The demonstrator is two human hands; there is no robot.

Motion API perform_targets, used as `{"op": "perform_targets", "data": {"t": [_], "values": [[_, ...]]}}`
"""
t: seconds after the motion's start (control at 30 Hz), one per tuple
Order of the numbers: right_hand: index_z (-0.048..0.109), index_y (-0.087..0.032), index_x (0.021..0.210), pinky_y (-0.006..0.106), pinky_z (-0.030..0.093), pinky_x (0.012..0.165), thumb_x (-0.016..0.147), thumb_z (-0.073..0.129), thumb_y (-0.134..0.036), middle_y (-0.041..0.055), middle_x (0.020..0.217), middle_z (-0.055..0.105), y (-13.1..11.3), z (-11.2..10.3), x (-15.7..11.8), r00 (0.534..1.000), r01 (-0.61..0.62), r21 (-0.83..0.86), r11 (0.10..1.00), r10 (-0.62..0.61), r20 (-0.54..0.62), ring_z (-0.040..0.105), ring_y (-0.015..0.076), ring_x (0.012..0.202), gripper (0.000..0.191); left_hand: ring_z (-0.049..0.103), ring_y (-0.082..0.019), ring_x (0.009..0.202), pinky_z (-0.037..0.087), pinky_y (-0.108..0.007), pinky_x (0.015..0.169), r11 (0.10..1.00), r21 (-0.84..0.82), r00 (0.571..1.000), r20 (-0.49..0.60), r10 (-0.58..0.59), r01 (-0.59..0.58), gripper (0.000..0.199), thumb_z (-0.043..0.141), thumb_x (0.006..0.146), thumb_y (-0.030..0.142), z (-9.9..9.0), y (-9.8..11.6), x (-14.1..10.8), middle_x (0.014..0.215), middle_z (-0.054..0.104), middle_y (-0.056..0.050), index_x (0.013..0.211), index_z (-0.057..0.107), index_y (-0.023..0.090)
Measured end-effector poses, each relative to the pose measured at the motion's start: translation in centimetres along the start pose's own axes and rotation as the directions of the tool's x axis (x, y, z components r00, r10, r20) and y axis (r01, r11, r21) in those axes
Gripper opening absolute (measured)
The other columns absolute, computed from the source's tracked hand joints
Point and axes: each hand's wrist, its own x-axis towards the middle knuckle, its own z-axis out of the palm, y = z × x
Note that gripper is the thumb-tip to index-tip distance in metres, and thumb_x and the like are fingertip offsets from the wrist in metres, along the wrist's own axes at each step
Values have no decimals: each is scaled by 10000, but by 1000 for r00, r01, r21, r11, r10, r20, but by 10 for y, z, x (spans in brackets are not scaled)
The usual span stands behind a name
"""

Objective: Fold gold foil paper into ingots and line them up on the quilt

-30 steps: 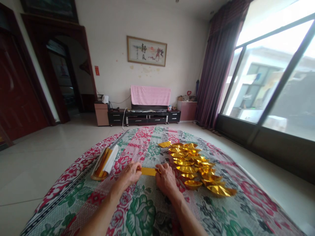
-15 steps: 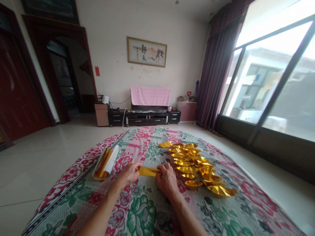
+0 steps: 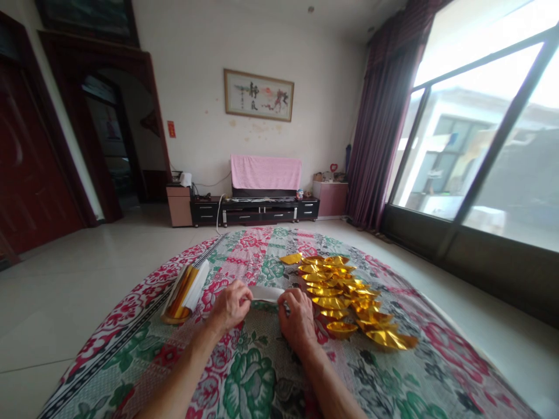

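Observation:
Between my two hands stretches a folded strip of foil paper (image 3: 266, 293), its pale side showing. My left hand (image 3: 232, 304) pinches the strip's left end, fingers closed. At the other end, my right hand (image 3: 297, 314) grips it with curled fingers. Just right of that hand lie several gold foil paper ingots (image 3: 331, 302), boat-shaped and set in rows. One flatter gold piece (image 3: 291, 258) rests at their far left corner. Left of my left hand is a stack of gold and white paper sheets (image 3: 187, 291), bent into a curve.
A floral cloth (image 3: 251, 375) covers the round table under my hands. Beyond it, a low black TV cabinet (image 3: 262, 212) stands against the wall, with a pink cloth (image 3: 266, 171) over the screen. A large window and purple curtain (image 3: 375, 128) are on the right.
The strip between my hands showed its gold face before; now its pale side shows and it bows slightly upward. Both hands keep hold of its ends, the left wrist turned a little.

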Motion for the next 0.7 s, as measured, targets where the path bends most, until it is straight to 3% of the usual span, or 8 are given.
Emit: {"op": "perform_targets", "data": {"t": [0.23, 0.43, 0.7], "values": [[560, -201, 809, 307, 304, 798, 662, 479, -82, 21, 849, 554, 0, 0, -1, 995, -8, -35, 999, 11, 102, 471, 173, 849, 206, 531, -137, 782, 397, -225, 711, 988, 72, 988, 92, 127, -134, 185, 482, 693, 72, 6, -2, -7, 777, 552, -14, 724, 609, 202], [526, -198, 979, 318, 326, 872, 639, 462, -72, 53, 1050, 519, -1, -1, -1, 999, 48, 5, 999, -48, 18, 462, 184, 989, 368, 535, -134, 761, 398, -223, 685, 992, 38, 988, 100, 117, -121, 177, 477, 709, 89, 6, 0, -7, 776, 570, -17, 734, 614, 198], [517, -197, 902, 315, 349, 862, 723, 470, -98, 51, 997, 516, -2, -4, 1, 997, 37, 106, 994, -30, -72, 471, 175, 954, 209, 547, -118, 706, 403, -217, 690, 992, -57, 994, -2, 112, -112, 101, 510, 757, 168, 1, 0, -1, 725, 599, -7, 725, 602, 194]]}}
